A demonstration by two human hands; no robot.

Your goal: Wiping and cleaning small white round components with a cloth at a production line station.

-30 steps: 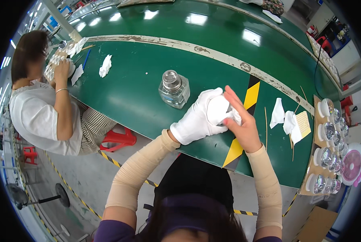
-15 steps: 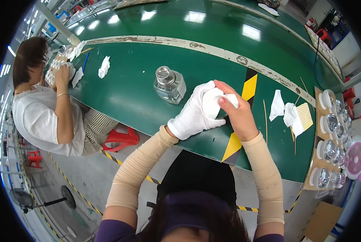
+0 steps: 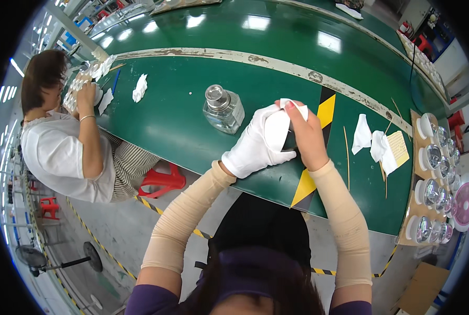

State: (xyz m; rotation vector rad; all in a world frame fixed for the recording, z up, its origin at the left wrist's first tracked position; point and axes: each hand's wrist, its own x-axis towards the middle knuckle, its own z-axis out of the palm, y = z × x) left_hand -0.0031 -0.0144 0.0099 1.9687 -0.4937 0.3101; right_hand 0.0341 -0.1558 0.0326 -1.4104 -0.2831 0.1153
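White-gloved left hand [image 3: 251, 149] curls around white round piece [image 3: 276, 130], above near side of green table [image 3: 177, 115]. Bare right hand [image 3: 309, 137] pinches white cloth [image 3: 293, 106] at piece's far side. Capped glass bottle [image 3: 224, 111] stands left; clear globes [image 3: 432, 156] right.

Round white piece [image 3: 276, 131] tilted in left hand [image 3: 253, 147], cloth [image 3: 302, 111] at rim

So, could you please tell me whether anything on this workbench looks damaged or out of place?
Yes: the white strip along the green table looks worn, with brown patches interrupting its pale surface.
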